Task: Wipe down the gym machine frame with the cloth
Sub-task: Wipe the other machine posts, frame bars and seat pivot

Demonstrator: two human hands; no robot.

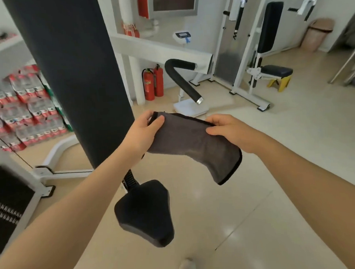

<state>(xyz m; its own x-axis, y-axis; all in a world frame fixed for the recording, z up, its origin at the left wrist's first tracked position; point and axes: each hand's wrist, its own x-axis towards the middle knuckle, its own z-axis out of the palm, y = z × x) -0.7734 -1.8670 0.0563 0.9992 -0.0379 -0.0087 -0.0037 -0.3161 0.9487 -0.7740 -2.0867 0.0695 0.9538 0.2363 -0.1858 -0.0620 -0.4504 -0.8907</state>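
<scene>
A grey cloth [193, 145] with black trim hangs in the air between both hands, at mid-frame. My left hand [143, 134] pinches its upper left corner. My right hand [227, 129] pinches the upper right edge, and the cloth's lower end droops below it. Just left of the cloth rises the gym machine's tall black back pad [73, 78]. Its black seat [143, 214] sits below my left forearm. The machine's white frame [56, 153] runs along the floor behind the pad, and a weight stack [9, 202] shows at the far left.
Another white machine with a padded seat [256, 54] stands at the back right. Two red fire extinguishers [153, 84] lean by a white pillar. A curved black-padded bar on a white base [182, 80] stands behind the cloth. Stacked bottle packs [27, 105] fill the left. A bin [319, 34] is far right.
</scene>
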